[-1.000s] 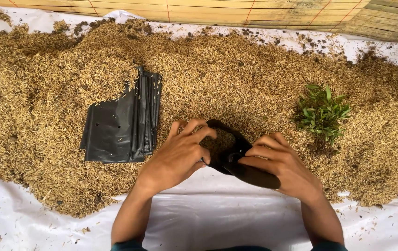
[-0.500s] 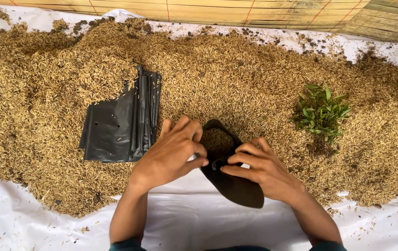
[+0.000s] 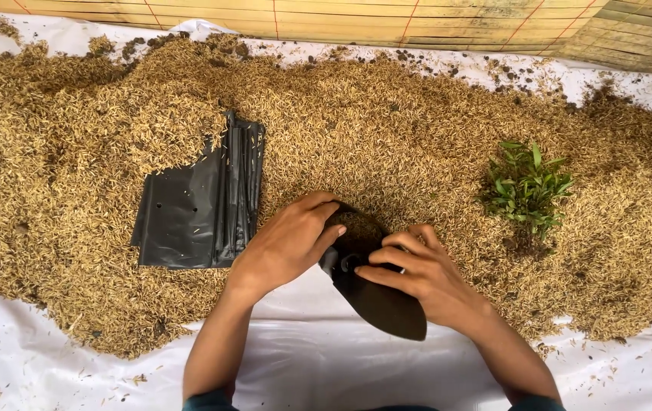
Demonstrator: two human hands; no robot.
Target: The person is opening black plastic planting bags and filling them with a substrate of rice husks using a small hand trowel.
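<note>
My left hand [image 3: 288, 245] and my right hand [image 3: 425, 275] both grip the rim of a small black plastic bag [image 3: 383, 304] that lies tilted at the near edge of a wide pile of rice husk [image 3: 387, 137]. The bag's mouth points away from me and husk shows inside it. Its closed end rests on the white sheet [image 3: 326, 365]. My left fingers curl over the bag's left rim, my right fingers pinch the right rim.
A flat stack of black plastic bags [image 3: 193, 209] lies on the husk to the left. A small green seedling [image 3: 528, 186] stands in the husk to the right. A bamboo mat wall [image 3: 417, 19] runs along the far edge.
The bag has swung so its closed end points toward me and stretches longer over the white sheet. Both hands shifted slightly along its rim.
</note>
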